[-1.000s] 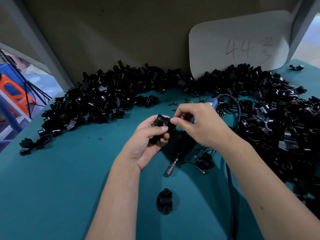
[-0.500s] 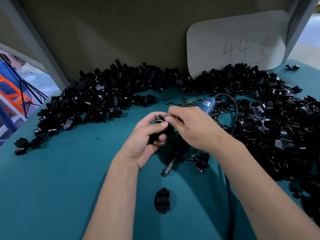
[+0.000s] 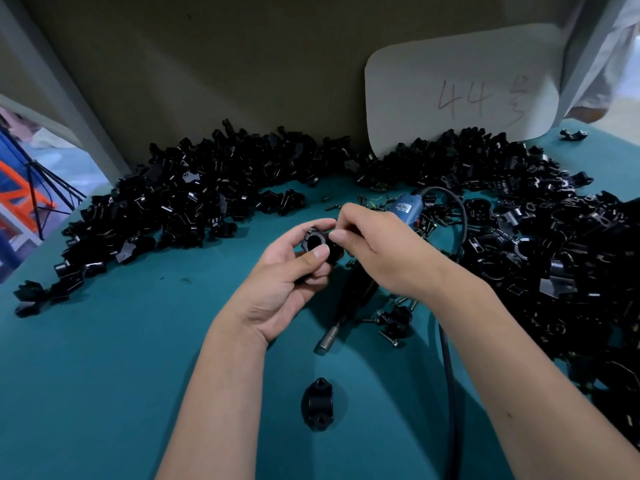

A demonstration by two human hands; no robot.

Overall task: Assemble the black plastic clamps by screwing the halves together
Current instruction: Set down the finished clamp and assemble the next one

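Left hand: we see its fingers curled round a black clamp, above the middle of the teal worktop.
Right hand: fingertips pinching at the clamp's right side.
Near edge: another clamp lies alone.

Setting: I log this as a small factory assembly bench. Evidence I can see: teal work table heaped with loose black plastic clamp parts, scattered screws, a corded electric screwdriver lying among them, and a card hand-marked "44" propped against the plain back board. One finished clamp lies apart.
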